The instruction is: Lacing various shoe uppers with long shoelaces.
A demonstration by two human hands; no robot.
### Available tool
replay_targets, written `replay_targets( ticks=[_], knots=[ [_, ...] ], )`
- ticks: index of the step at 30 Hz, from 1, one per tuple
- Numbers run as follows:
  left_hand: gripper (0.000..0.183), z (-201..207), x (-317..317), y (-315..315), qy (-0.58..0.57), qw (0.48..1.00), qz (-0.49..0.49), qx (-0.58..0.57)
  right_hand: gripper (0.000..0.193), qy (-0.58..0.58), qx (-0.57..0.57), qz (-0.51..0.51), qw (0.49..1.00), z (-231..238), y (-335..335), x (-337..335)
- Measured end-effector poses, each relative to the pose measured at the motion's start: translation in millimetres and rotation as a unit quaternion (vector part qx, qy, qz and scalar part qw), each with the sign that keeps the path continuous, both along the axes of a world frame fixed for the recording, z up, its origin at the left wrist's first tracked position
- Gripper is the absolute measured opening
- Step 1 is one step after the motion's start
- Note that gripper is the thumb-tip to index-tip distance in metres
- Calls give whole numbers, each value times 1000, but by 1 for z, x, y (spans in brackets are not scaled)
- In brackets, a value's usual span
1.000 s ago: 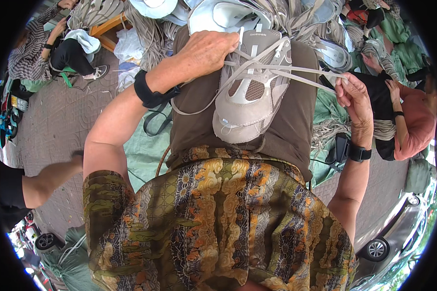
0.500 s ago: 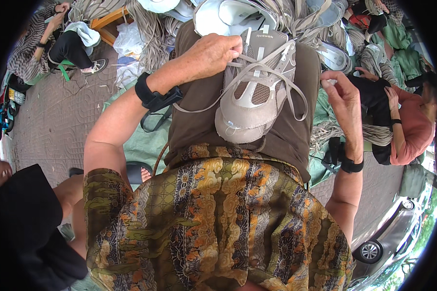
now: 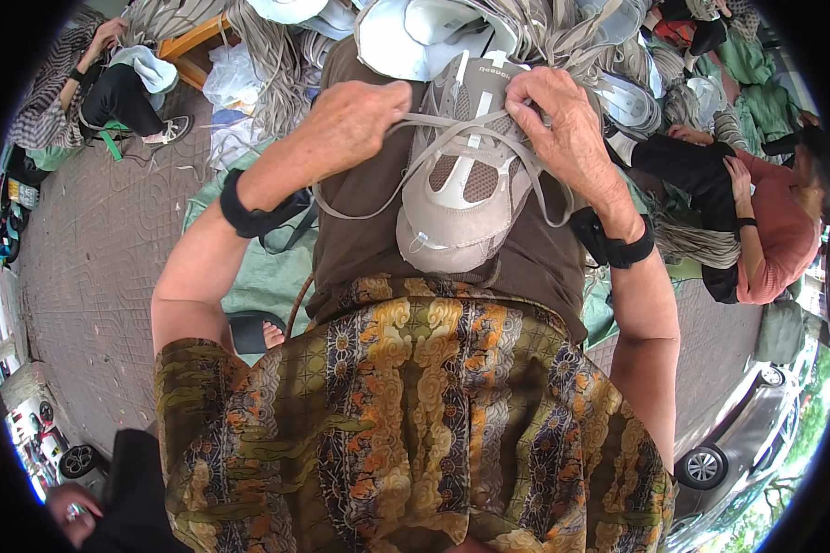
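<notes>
A beige-grey sneaker (image 3: 456, 226) lies on my lap, its toe towards me and its tongue away. My left hand (image 3: 358, 124) is closed at the shoe's left side, gripping a flat beige shoelace (image 3: 444, 122) drawn out sideways. Across the tongue the lace forms a cross, and loose loops hang down on both sides of the toe. Bent over the right eyelet edge, my right hand (image 3: 563, 124) has thumb and fingers pinched together. Whatever is between those fingertips is hidden.
White shoe parts (image 3: 415, 41) and bundles of beige laces (image 3: 267, 74) are heaped beyond my knees. A green sheet (image 3: 267, 272) spreads beneath me. Co-workers sit at far left and at right, one in a pink top (image 3: 784, 230). A grey car (image 3: 738, 461) stands at lower right.
My right hand has come in from the right to the shoe's eyelet edge. My left hand has moved left and slightly nearer, pulling the lace outward.
</notes>
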State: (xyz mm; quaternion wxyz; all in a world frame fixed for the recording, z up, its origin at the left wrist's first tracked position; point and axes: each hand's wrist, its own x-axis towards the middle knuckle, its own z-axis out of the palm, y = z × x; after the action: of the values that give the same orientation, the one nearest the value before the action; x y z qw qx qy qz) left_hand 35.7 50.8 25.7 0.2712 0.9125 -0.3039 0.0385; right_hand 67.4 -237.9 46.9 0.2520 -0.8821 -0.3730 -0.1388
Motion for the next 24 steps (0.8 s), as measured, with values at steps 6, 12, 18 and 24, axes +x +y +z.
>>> replay_targets(
  ticks=[6,12,18,24],
  knots=[
    [12,-24,2,104,-30,981,167,94,7,0,6,-24,1000,-2,-1,-6],
    [13,-76,-4,263,-59,918,326,216,7,12,2,-23,1000,-2,1,-5],
    [12,-105,-10,341,-54,858,422,286,7,10,4,-7,1000,0,1,-7],
    [13,-120,35,322,-48,864,392,313,8,11,-3,-25,1000,1,3,-10]
  ],
)
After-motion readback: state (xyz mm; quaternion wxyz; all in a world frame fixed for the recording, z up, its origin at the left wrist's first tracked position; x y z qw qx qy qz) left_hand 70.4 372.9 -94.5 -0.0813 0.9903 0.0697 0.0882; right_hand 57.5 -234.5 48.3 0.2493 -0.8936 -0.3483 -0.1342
